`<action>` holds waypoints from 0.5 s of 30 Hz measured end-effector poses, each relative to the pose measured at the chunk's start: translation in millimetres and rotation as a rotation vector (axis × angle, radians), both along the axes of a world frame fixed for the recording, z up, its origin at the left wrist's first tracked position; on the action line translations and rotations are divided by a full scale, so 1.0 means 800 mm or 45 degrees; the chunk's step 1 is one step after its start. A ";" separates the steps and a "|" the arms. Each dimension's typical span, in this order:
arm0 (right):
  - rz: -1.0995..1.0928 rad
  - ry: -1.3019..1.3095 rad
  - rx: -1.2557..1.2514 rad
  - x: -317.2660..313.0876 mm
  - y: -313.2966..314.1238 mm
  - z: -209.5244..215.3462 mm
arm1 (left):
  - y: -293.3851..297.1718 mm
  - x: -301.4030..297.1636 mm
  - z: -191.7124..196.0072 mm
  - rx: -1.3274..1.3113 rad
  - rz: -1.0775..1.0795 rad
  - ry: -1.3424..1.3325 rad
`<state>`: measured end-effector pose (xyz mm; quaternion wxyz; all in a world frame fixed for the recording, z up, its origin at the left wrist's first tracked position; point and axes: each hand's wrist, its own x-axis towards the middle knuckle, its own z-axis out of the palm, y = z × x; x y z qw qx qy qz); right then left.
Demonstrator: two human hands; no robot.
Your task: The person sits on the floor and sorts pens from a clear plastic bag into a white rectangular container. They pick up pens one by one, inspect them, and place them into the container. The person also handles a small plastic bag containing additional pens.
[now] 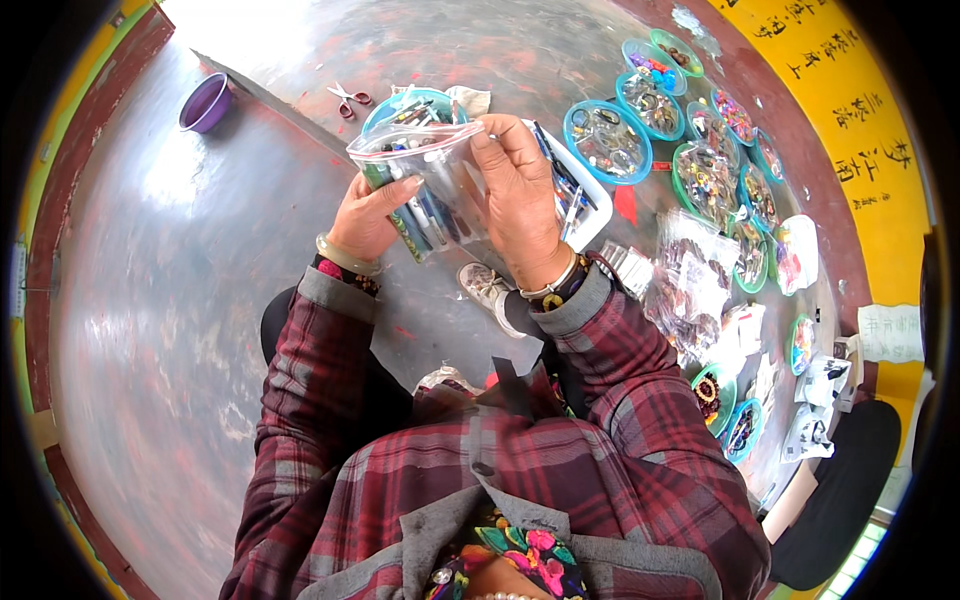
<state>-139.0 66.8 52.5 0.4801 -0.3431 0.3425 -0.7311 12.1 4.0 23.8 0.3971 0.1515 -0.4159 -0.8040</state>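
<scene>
Both hands hold a clear plastic bag (430,180) of pens above the floor at twelve o'clock, left hand (368,215) clenched on its lower edge, right hand (515,190) grasping its side, seemingly mid-filling, so the mouth likely needs steadying.

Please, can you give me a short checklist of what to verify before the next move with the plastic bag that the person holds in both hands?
1. Both hands on the plastic bag: ok. The left hand grips its lower left side, the right hand its right side.
2. Bag top open: cannot tell; the top edge is crumpled.
3. Bag has contents: ok; pen-like pieces show through the plastic.
4. White tray close to the bag: ok; it lies just beyond the right hand.
5. Scissors away from the hands: ok; they lie on the floor farther off.
</scene>
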 end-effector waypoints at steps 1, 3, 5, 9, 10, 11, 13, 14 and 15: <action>-0.038 0.049 -0.036 -0.002 -0.001 -0.003 | 0.002 -0.002 0.001 0.011 -0.007 0.018; -0.054 0.134 -0.076 -0.009 -0.005 -0.002 | 0.002 -0.002 -0.001 0.029 -0.034 0.055; -0.038 0.195 -0.130 -0.020 -0.009 0.002 | -0.002 0.004 -0.005 0.040 -0.074 0.092; -0.022 0.275 -0.093 -0.083 -0.024 0.007 | -0.005 0.021 0.003 -0.015 -0.031 0.093; -0.032 0.298 -0.049 -0.108 -0.033 0.004 | -0.007 0.027 0.004 -0.005 0.014 0.088; -0.046 0.366 0.086 -0.136 -0.043 -0.013 | -0.009 0.029 0.004 0.004 0.048 0.090; 0.021 0.764 0.354 -0.205 -0.054 -0.077 | -0.009 0.023 0.010 -0.001 0.108 0.099; 0.117 1.089 0.483 -0.240 -0.057 -0.115 | -0.010 0.022 0.011 -0.002 0.109 0.102; 0.215 1.347 0.637 -0.281 -0.053 -0.162 | -0.012 0.016 0.011 0.002 0.097 0.118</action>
